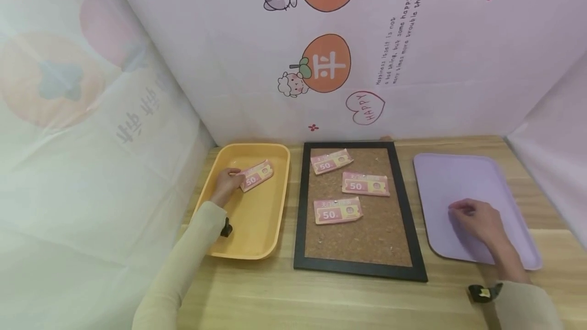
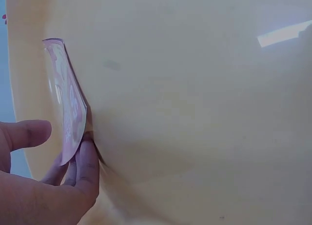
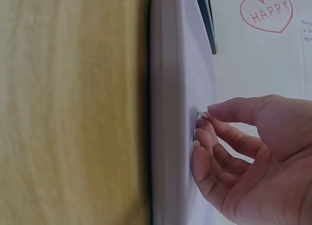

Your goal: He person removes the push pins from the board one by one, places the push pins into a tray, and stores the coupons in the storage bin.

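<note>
In the head view, my left hand point(image 1: 227, 185) is inside the yellow tray point(image 1: 249, 250), at a pink-and-yellow coupon point(image 1: 258, 174) marked 50. The left wrist view shows the fingers behind the coupon's lower end point(image 2: 73, 108), touching it, with the thumb apart from its face. Over the purple tray point(image 1: 451, 177), my right hand point(image 1: 479, 222) has its fingers bent. Its thumb and index finger pinch a small shiny pushpin point(image 3: 201, 116), mostly hidden by the fingertips. Between the trays lies a black-framed cork board point(image 1: 362, 243), bearing several coupons like that one.
Pins hold the coupons on the board, and small pins point(image 1: 391, 248) also show on the bare cork near its corners. Printed white cloth point(image 1: 229, 65) rises behind and beside the wooden table point(image 1: 293, 302). Each wrist wears a black band point(image 1: 483, 293).
</note>
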{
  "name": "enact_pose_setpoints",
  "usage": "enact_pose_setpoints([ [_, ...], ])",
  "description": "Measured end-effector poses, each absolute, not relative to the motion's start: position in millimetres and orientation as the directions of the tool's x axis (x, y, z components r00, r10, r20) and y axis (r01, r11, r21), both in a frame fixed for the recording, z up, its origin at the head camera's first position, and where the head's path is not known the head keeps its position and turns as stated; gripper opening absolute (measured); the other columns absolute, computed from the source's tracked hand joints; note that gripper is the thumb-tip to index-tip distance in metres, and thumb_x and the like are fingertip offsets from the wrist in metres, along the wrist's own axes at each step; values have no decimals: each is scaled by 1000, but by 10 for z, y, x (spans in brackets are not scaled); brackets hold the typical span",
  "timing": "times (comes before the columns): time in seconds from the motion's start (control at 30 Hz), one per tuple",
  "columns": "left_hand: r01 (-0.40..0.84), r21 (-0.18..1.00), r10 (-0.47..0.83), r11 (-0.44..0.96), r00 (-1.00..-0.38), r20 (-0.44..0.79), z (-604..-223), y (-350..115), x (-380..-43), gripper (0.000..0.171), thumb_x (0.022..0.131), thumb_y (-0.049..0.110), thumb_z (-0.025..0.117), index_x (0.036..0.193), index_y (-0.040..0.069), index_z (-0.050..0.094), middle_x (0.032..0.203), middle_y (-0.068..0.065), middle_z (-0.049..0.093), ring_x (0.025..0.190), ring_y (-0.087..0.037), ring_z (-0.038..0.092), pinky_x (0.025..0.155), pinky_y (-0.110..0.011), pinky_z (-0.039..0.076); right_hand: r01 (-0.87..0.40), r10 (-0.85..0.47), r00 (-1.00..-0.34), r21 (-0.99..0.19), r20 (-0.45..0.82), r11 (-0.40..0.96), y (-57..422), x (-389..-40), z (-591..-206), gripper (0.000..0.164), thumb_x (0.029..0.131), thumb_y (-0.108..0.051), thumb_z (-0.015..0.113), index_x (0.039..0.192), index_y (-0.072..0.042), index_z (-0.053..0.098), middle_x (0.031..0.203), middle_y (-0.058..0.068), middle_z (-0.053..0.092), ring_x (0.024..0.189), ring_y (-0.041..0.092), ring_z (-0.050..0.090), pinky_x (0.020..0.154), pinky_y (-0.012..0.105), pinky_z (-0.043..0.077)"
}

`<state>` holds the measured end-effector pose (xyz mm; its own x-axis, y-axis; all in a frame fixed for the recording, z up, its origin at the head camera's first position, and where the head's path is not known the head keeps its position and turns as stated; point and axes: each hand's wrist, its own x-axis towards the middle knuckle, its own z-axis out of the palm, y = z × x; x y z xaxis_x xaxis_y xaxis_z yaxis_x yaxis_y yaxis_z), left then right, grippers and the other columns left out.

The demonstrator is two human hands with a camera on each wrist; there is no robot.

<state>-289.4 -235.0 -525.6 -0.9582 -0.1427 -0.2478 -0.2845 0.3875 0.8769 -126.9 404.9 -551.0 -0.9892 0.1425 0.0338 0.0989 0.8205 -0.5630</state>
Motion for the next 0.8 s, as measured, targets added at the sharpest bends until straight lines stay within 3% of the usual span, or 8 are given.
enact_pose_setpoints([
  [0.17, -336, 854, -132, 396, -942, -309, -5263, -2415, -2821, 49, 104, 14, 58, 145, -10, 47, 127, -22, 59, 100, -21, 61, 98, -37, 54, 126, 130, -991, -563, -33, 817, 4028, -1284, -5509, 26, 98, -17, 66, 106, 6, 73, 102, 31, 73, 83, 33, 69, 62, 27, 47],
  [0.37, -309, 854, -99, 418, -950, -295, -5169, -2430, -2813, 53, 105, 19, 58, 149, -8, 43, 144, -28, 52, 116, -32, 59, 107, -45, 51, 93, 127, -992, -557, 22, 825, 4036, -1298, -5508, 25, 98, -18, 67, 106, 5, 73, 106, 32, 73, 90, 45, 70, 66, 28, 47],
  [0.57, -312, 843, -56, 438, -946, -320, -5084, -2438, -2788, 61, 106, 24, 57, 155, -6, 36, 155, -28, 44, 137, -43, 51, 117, -52, 45, 106, 140, -990, -567, 16, 817, 4053, -1290, -5455, 28, 98, -19, 67, 110, 6, 72, 108, 32, 73, 82, 29, 70, 62, 23, 47],
  [0.73, -317, 819, -44, 478, -940, -338, -5057, -2444, -2741, 65, 106, 29, 56, 157, -3, 32, 157, -27, 42, 137, -45, 51, 118, -54, 43, 107, 151, -988, -576, 29, 810, 4011, -1271, -5401, 30, 99, -20, 67, 112, 7, 71, 109, 32, 73, 84, 30, 70, 61, 24, 47],
  [0.8, -309, 811, -42, 496, -942, -334, -5051, -2434, -2733, 66, 106, 31, 56, 157, -3, 31, 156, -28, 42, 134, -46, 51, 116, -55, 44, 93, 152, -987, -578, 54, 811, 4005, -1269, -5385, 29, 99, -21, 67, 112, 5, 72, 109, 31, 74, 81, 24, 70, 61, 23, 47],
])
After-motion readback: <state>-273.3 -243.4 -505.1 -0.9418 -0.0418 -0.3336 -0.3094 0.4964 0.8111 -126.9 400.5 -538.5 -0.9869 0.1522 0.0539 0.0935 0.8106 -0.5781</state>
